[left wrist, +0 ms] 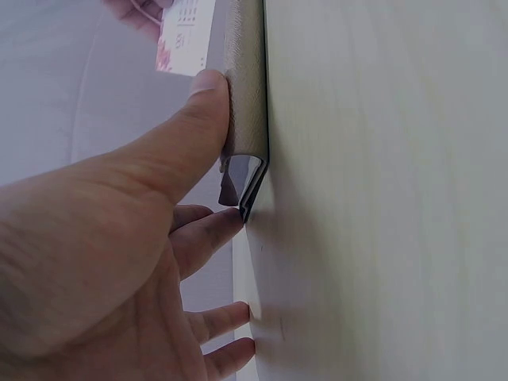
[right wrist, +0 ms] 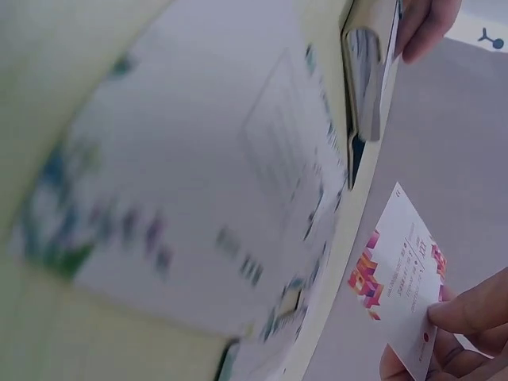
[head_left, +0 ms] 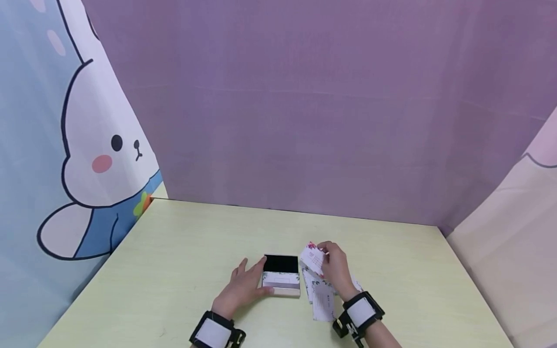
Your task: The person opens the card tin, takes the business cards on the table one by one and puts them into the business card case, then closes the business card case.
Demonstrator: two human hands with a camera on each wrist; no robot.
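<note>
On the pale green table (head_left: 174, 251), near its front edge, an open card case (head_left: 281, 275) lies flat, its black inside facing up at the back and a pale, light-patterned strip toward the person. Much of it is hard to read: in the left wrist view the case (left wrist: 244, 95) shows only edge-on as a beige textured slab with a shiny metal rim, and in the right wrist view it is a cut-off sliver at the top of the frame. The left hand (head_left: 243, 285) holds the case by its left side — thumb pressed on the near edge, forefinger along the far corner, the other fingers lying loosely spread on the table. The right hand (head_left: 335, 268) hovers just right of the case, pinching a single white card (head_left: 312, 258) between thumb and fingertips (right wrist: 476, 309); the card (right wrist: 401, 282) carries a pink-and-orange block design and small lines of print too fine to make out. Under that hand a loose pile of cards (head_left: 322, 297) is fanned on the table, partly hidden by the wrist — in the right wrist view the pile (right wrist: 198, 198) is a close blur of white with greenish and purple smudges. Both wrists wear black straps.
</note>
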